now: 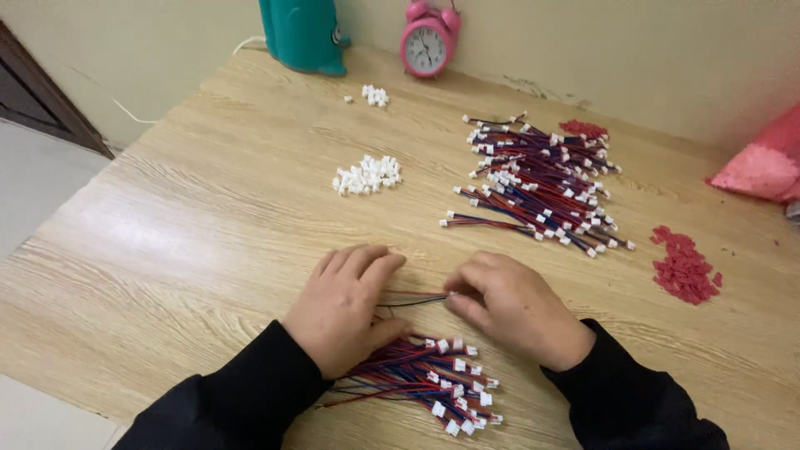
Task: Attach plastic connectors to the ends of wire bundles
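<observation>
My left hand (pixel 346 304) rests palm down on the wooden table (pixel 192 225), its fingers on one end of a thin red and black wire lead (pixel 419 297). My right hand (pixel 512 304) pinches the other end of that lead. A bundle of red and blue wire leads with white plugs (pixel 425 379) lies just below both hands, partly under my left wrist. Farther off to the right a larger heap of the same leads (pixel 542 183) is spread out.
A small heap of white plastic housings (pixel 367 175) lies mid-table, a smaller one (pixel 375 95) behind it. Red plastic pieces (pixel 685 267) lie at right, more (pixel 583 127) behind the leads. A pink bag (pixel 762 167), pink alarm clock (pixel 427 42) and teal container (pixel 302 33) stand along the wall.
</observation>
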